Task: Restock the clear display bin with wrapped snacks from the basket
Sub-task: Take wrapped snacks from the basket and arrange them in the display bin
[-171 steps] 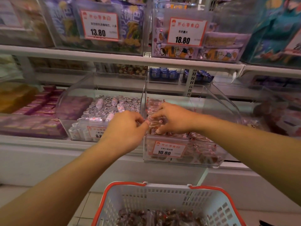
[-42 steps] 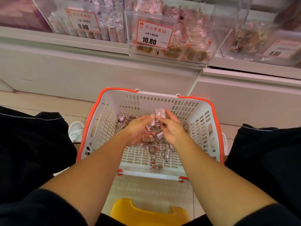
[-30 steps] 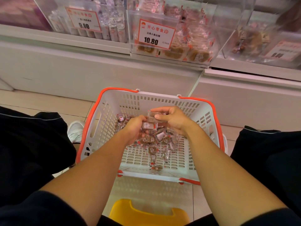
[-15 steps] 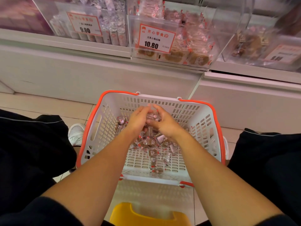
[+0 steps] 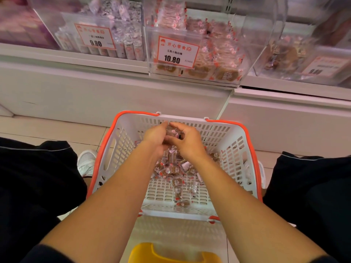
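Note:
A white basket (image 5: 235, 160) with an orange rim sits on the floor between my knees. Several wrapped brown snacks (image 5: 175, 170) lie loose on its bottom. My left hand (image 5: 154, 138) and my right hand (image 5: 187, 142) meet above the pile and together hold a small bunch of wrapped snacks (image 5: 172, 132) between curled fingers. The clear display bin (image 5: 252, 44) with the 10.80 price tag stands on the shelf above, partly filled with the same snacks.
A second clear bin (image 5: 106, 23) tagged 9.80 stands left of the target bin, another bin (image 5: 307, 59) to its right. A white shelf base (image 5: 114, 95) runs behind the basket. A yellow stool (image 5: 171, 253) is under me. A white shoe (image 5: 86, 162) rests left of the basket.
Both hands have lifted slightly toward the basket's far wall with the gathered snacks, and my view has tilted up a little toward the shelf.

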Demonstrator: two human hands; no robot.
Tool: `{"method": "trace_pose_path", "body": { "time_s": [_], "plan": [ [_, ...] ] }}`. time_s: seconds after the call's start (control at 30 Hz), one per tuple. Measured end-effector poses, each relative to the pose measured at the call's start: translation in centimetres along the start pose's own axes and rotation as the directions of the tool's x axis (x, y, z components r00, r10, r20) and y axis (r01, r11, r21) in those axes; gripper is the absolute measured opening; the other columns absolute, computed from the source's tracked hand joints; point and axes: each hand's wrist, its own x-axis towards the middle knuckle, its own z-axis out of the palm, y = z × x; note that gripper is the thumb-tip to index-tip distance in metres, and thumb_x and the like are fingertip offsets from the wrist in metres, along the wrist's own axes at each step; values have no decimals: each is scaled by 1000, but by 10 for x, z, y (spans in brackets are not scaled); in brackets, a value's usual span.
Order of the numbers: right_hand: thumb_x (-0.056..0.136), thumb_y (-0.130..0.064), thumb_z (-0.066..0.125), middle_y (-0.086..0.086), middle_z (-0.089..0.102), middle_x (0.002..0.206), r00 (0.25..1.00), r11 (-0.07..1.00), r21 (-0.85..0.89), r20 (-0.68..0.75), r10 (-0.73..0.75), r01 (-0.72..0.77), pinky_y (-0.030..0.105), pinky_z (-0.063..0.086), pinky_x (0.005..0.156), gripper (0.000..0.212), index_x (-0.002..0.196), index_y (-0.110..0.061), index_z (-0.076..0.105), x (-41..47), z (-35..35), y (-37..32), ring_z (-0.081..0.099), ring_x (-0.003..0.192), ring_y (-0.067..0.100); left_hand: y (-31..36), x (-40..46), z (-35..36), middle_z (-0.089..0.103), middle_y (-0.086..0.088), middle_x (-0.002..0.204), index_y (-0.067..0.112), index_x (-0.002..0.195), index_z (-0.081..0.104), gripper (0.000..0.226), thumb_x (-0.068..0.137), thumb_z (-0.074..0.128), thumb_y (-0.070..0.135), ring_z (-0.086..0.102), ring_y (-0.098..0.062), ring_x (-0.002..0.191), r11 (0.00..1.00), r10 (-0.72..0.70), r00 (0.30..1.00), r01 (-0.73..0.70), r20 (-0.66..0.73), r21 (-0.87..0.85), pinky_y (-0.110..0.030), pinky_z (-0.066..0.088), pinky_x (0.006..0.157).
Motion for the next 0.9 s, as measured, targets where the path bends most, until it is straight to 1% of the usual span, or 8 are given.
{"method": "trace_pose_path", "body": {
  "time_s": [0.13,0.2,0.3,0.47,0.63,0.73,0.8,0.9],
  "plan": [
    [81,-19,80,-17,72,106,997,997,-6,-12,-83,82,18,51,92,45,124,-22,69,1,-13,-14,63,96,-11,13,-12,12,67,-4,58,4,103,64,14,97,58,15,64,-13,45,997,70,997,-71,-39,-41,-26,55,48],
    [77,-28,83,-23,67,97,994,989,-93,-6,-113,112,4,44,76,47,121,-22,69,5,-25,-30,58,83,-19,21,-21,18,71,-4,68,10,94,66,7,94,62,16,67,-16,56,983,184,980,-182,-81,27,-25,54,49],
    [70,-24,87,-9,72,89,992,977,-169,36,-124,128,17,50,66,37,103,-22,72,11,-48,-64,61,69,-5,41,-43,28,71,-9,80,11,87,67,13,92,63,23,66,-21,70,891,408,911,-384,-55,244,-28,53,54],
    [70,-20,81,-5,69,78,959,887,-369,56,-277,278,22,46,57,24,92,-18,72,6,-86,-134,60,65,7,111,-106,45,73,-5,85,18,90,67,31,97,47,40,68,-21,72,925,273,939,-316,209,212,-34,56,64],
    [70,-28,75,-3,64,87,852,762,-449,-5,-524,466,21,44,70,26,96,-23,72,-1,-119,-206,57,77,10,184,-164,50,57,-12,109,11,129,53,40,99,43,36,55,-27,98,943,190,755,-318,627,96,-43,46,92],
    [74,-28,77,-2,72,84,860,802,-330,76,-504,499,29,51,67,21,95,-24,74,16,-141,-242,65,73,10,225,-178,49,66,-13,119,6,129,54,45,98,45,38,64,-30,107,898,222,698,-418,681,136,-46,52,96],
    [78,-24,80,-2,74,85,888,822,-341,112,-447,457,35,57,70,18,95,-25,75,40,-155,-262,69,74,13,249,-175,48,72,-10,106,15,110,64,31,96,52,39,73,-20,88,710,453,732,-641,508,291,-36,60,73],
    [78,-21,80,-3,75,83,936,860,-370,156,-314,350,38,59,75,15,93,-25,75,76,-169,-269,71,77,15,266,-143,35,68,6,66,23,78,67,23,85,67,46,62,-1,56,33,803,454,-681,386,732,-19,47,53]
  ]
}}
